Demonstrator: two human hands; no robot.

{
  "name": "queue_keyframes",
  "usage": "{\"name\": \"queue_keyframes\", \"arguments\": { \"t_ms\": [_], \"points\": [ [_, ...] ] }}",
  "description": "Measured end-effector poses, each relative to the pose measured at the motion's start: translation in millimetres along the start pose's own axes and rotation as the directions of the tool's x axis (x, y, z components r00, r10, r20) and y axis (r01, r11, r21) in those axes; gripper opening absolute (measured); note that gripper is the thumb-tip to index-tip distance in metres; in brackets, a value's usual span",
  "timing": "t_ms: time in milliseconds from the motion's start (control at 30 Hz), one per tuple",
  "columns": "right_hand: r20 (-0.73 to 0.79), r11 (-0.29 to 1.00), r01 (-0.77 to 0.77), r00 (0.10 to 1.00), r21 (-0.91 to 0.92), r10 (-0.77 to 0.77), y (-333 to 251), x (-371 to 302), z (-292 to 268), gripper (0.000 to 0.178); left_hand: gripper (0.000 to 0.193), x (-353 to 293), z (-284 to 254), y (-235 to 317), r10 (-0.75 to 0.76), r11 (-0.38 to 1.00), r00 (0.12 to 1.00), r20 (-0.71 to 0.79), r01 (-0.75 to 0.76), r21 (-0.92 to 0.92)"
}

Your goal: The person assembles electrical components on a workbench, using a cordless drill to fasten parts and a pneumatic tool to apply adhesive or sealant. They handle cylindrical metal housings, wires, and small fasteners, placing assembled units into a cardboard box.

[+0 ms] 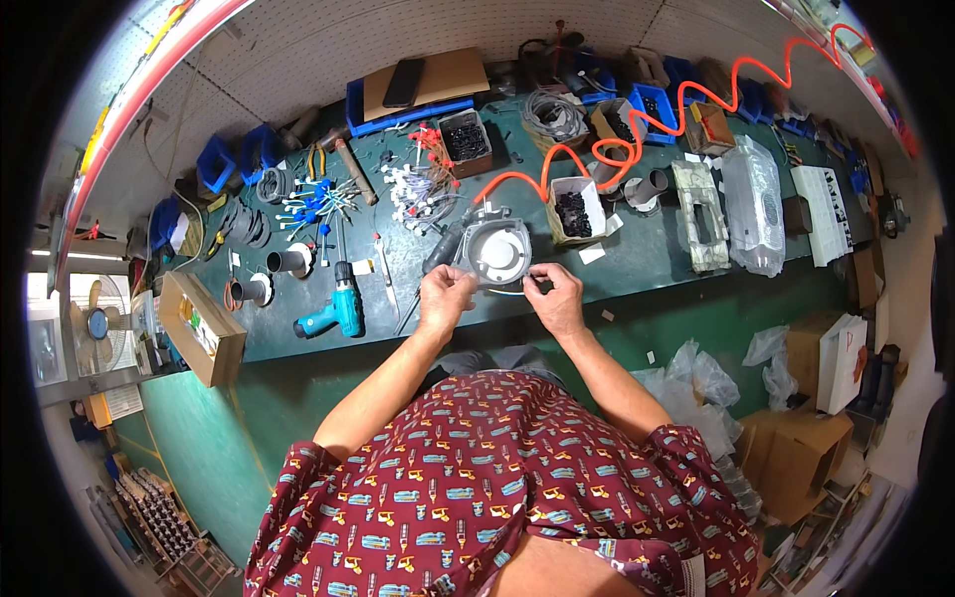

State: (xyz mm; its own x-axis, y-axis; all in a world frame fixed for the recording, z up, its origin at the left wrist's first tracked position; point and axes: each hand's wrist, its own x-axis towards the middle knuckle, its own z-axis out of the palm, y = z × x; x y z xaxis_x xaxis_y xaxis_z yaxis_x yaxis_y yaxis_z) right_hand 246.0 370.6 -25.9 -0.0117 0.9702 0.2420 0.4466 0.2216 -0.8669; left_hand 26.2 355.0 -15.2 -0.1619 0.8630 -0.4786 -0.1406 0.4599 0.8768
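Observation:
A grey round housing [498,250] with a pale disc inside lies near the front edge of the bench, between my hands. My left hand [449,296] is closed at its lower left, fingertips pressed together; what they hold is too small to make out. At the lower right of the housing, my right hand [557,300] pinches something small and dark that I cannot name. A thin pale wire [505,293] runs along the housing's near side between the hands. Behind my left hand, a dark tool handle [444,249] leans beside the housing.
On the green bench [398,214] lie a teal cordless drill [336,307], a knife [385,274] and a hammer [355,171]. Blue-tipped wires [316,204] and a box of black parts [575,211] are close by. An orange coiled air hose [617,151] arches overhead. Bubble-wrapped goods [753,207] stand right.

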Motion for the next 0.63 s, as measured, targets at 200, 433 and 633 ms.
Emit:
{"name": "queue_keyframes", "arguments": {
  "t_ms": [200, 433, 633],
  "points": [
    [-0.025, 1.000, 0.007, 1.000, -0.009, -0.008, -1, 2, 5, 0.016, 0.019, -1, 1, 4, -0.015, 0.999, 1.000, -0.027, 0.016, 0.034],
    [-0.056, 0.971, -0.227, 0.973, -0.069, 0.223, 5, -6, -9, 0.025, 0.024, -14, -29, 5, 0.014, 0.998, 0.999, 0.048, -0.012, -0.058],
    [-0.061, 0.990, 0.052, 0.997, 0.131, -0.044, -42, 5, 18, 0.024, 0.023, -59, -141, -67, -0.105, 0.991, 0.994, 0.005, 0.104, 0.086]
  ]
}}
